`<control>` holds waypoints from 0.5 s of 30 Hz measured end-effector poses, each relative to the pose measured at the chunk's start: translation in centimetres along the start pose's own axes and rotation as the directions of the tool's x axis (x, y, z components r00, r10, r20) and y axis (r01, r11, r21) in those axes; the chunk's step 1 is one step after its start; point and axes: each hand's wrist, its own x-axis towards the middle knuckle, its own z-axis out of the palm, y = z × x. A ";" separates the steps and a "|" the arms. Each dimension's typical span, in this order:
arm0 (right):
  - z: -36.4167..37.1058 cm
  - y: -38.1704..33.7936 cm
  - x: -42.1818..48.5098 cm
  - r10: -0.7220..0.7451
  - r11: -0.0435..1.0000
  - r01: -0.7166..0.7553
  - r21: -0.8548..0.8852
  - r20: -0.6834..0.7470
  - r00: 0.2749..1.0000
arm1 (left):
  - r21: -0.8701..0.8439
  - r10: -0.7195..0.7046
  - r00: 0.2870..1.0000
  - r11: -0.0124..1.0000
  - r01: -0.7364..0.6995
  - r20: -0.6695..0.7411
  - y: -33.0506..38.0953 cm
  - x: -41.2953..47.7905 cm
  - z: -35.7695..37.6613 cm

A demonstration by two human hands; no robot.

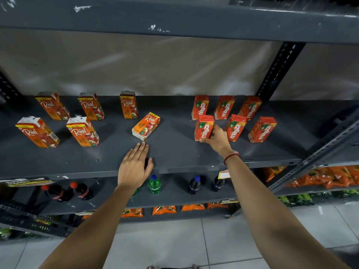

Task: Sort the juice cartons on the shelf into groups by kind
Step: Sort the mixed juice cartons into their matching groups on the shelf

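- Juice cartons on the grey shelf [174, 152] already fall into two camps: we count five Real cartons standing upright on the left half and six Maaza cartons on the right half.
- Judging from this layout, we are near the end; no carton sits among the wrong kind.
- One thing looks unfinished: the fallen Real carton [146, 126] lies flat on its back near the middle of the shelf, label up, apart from its standing mates.
- Its long axis runs diagonally, the top end pointing away and to the right, the bottom end toward us and to the left. We judge it needs standing up and sliding left to join its group.
- Our left hand [134, 167] hovers flat above the shelf's front edge, fingers stretched out together and holding nothing, fingertips just short of that fallen carton.
- Our right hand [216, 137] has its fingers wrapped round the front-left Maaza carton [204, 128], thumb low at the near corner; this carton stands upright, long axis vertical, label facing us.
- That held carton sits in the front row of its group, just beside a neighbouring Maaza carton [235, 128]; whether its base fully rests on the shelf we cannot tell.
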 end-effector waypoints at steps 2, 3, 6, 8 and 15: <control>-0.2 -0.1 0.2 0.001 1.000 -0.001 -0.005 0.034 0.999 | -0.004 0.004 1.000 1.000 -0.004 -0.002 0.0 0.0 0.0; -0.2 -0.1 0.2 0.003 1.000 -0.003 0.002 0.044 0.999 | -0.005 0.007 1.000 1.000 -0.007 -0.004 0.0 0.0 0.0; -0.2 0.0 -0.1 0.008 1.000 -0.010 0.024 0.046 0.999 | -0.005 0.012 1.000 1.000 -0.012 -0.002 -0.1 0.1 0.0; 0.1 0.1 -0.6 0.032 0.996 -0.033 0.085 0.018 0.999 | -0.003 0.016 1.000 1.000 -0.016 -0.006 -0.1 0.1 0.1; 4.0 -0.9 -5.2 0.211 0.935 -0.018 0.353 -0.516 0.830 | -0.003 0.024 1.000 1.000 -0.024 -0.005 -0.2 0.1 0.0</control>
